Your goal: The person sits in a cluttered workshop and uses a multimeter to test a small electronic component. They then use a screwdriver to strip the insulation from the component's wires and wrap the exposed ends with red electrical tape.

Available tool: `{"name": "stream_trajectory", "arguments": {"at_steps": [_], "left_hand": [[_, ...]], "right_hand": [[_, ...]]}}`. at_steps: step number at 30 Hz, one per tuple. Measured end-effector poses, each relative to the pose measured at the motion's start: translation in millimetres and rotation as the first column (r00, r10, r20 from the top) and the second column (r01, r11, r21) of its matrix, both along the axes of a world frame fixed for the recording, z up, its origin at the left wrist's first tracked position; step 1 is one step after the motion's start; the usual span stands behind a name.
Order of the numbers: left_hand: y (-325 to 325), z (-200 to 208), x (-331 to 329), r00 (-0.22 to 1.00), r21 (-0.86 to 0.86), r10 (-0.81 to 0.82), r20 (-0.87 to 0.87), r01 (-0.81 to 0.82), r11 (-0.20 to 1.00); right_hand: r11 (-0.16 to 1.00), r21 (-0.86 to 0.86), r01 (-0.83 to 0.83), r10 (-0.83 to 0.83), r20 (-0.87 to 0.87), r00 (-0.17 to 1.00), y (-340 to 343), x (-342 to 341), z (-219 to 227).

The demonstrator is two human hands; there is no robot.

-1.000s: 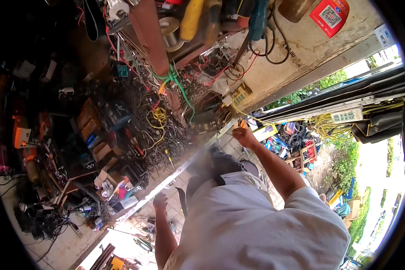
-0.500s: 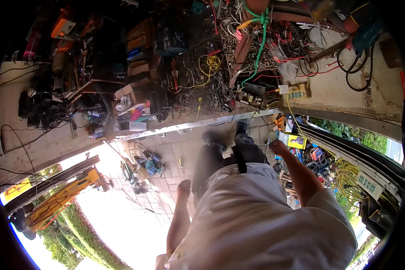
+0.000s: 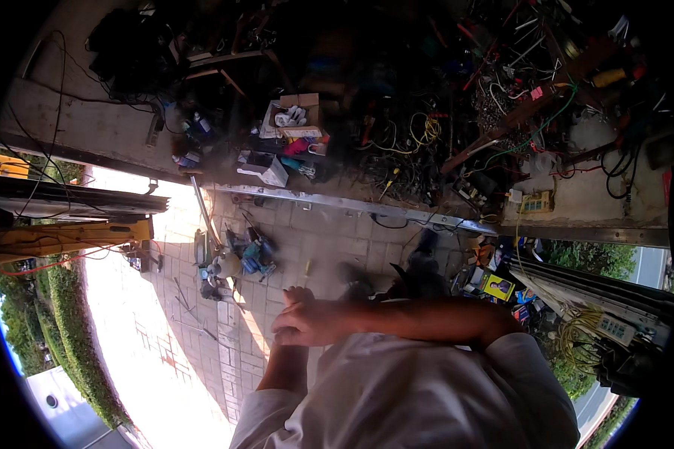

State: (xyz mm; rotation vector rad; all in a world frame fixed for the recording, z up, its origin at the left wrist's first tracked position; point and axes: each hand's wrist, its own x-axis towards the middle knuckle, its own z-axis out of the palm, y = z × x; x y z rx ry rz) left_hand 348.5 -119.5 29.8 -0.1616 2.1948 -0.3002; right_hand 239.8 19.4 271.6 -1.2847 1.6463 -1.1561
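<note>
At far left, a yellow beam [image 3: 67, 238] juts inward above a clipped hedge [image 3: 75, 329], and sunlit paving [image 3: 146, 299] spreads beside them. Next, a group of teal tools [image 3: 256, 256] lies on the shaded paving, near the hands and up to their left. The left hand [image 3: 299, 295] points upward, partly covered by the right hand [image 3: 307, 323], which lies across it near the wrist with fingers curled; I cannot tell how wide or narrow either grip is, or whether anything is held. Just above them, a small blurred yellow piece [image 3: 308, 266] rests on the paving. Rightward, a coil of yellow cable [image 3: 427, 131] lies amid dark clutter, then a yellow-fronted box [image 3: 497, 287], and a pale socket strip [image 3: 615, 328] near the right edge
</note>
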Motion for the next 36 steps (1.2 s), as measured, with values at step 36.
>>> {"name": "stream_trajectory", "arguments": {"at_steps": [36], "left_hand": [[-106, -132, 155, 0.797, 0.768, 0.597, 0.090, -0.437, 0.467]], "right_hand": [[0.579, 0.511, 0.635, -0.496, -0.397, 0.772, 125, -54, -189]]}}
